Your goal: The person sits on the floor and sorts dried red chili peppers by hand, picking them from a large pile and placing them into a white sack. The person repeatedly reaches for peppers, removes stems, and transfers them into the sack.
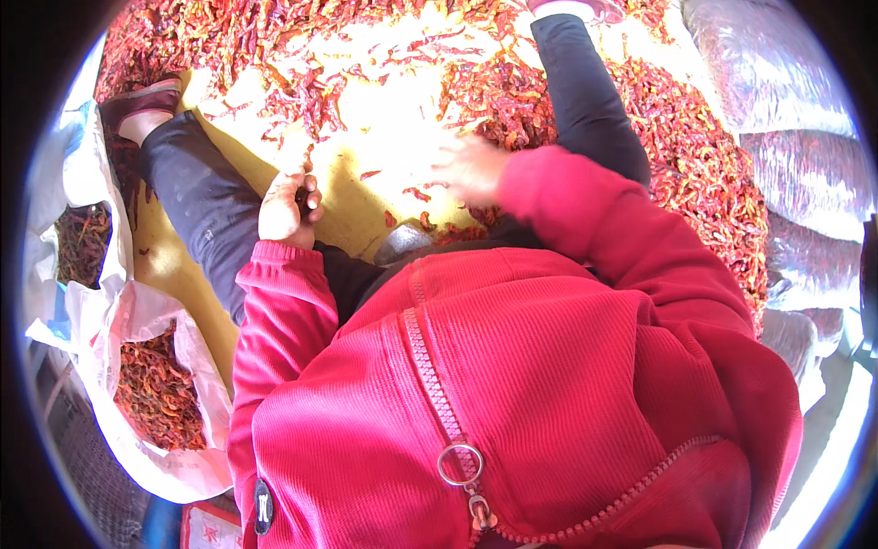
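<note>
My left hand (288, 207) is raised above my left thigh, its fingers curled towards the thumb. Something dark shows inside the curl, but I cannot make out whether it is a held thing or shadow. Motion blurs my right hand (473, 170), which reaches leftwards with fingers apart beside a heap of dried red chillies (511, 96). No object shows in it. Between my legs lies a yellow sheet (343, 199), brightly sunlit, with a few loose chillies (417, 194) scattered on it. A grey rounded object (401, 241) sits close to my lap.
At my left, one white woven sack (212, 412) holds dried chillies (161, 391); another sack (113, 185) holds darker contents (84, 243). Filled clear plastic bags (802, 171) are stacked at my right, past a long chilli pile (706, 185). More chillies (206, 41) spread beyond my feet.
</note>
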A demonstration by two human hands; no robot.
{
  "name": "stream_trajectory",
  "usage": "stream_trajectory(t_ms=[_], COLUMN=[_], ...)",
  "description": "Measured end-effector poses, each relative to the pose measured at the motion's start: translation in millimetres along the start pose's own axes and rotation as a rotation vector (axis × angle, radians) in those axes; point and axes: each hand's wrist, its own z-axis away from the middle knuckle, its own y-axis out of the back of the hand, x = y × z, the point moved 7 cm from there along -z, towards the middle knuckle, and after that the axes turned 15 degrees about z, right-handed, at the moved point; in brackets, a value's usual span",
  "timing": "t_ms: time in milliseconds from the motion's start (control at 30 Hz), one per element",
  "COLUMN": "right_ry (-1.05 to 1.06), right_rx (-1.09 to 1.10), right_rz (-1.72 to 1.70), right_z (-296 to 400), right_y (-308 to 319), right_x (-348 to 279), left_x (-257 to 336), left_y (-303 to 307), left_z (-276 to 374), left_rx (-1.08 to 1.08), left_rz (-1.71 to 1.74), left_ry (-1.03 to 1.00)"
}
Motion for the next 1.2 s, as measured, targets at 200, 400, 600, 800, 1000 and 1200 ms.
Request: stream_trajectory(t_ms=[200,400,600,800,1000,1200], right_ry=[0.032,-0.139,0.033,-0.11,0.0,0.083], right_rx=[-0.406,-0.847,-0.52,0.065,0.259,0.063], right_rz=[0.17,0.251,0.116,-0.101,0.155,0.096], right_z=[2.9,43.7,-34.1,-191.0,-283.8,-238.2], right_y=[-62.5,-50.0,-43.6,51.4,37.2,25.1], right_x=[-15.5,64.7,58.2,21.5,7.8,18.8], left_x=[-0.9,0.3,-12.8,-18.7,-9.5,-3.9], left_y=[-4.1,4.0,-16.6,-22.2,-26.2,-24.8], left_z=[4.2,0.5,14.7,10.8,8.3,7.9], left_rx=[-0.017,0.028,-0.15,-0.287,-0.308,-0.298], left_rz=[-0.063,-0.023,-0.084,-0.066,-0.206,-0.207], left_ry=[-0.001,-0.047,0.185,0.305,0.271,0.261])
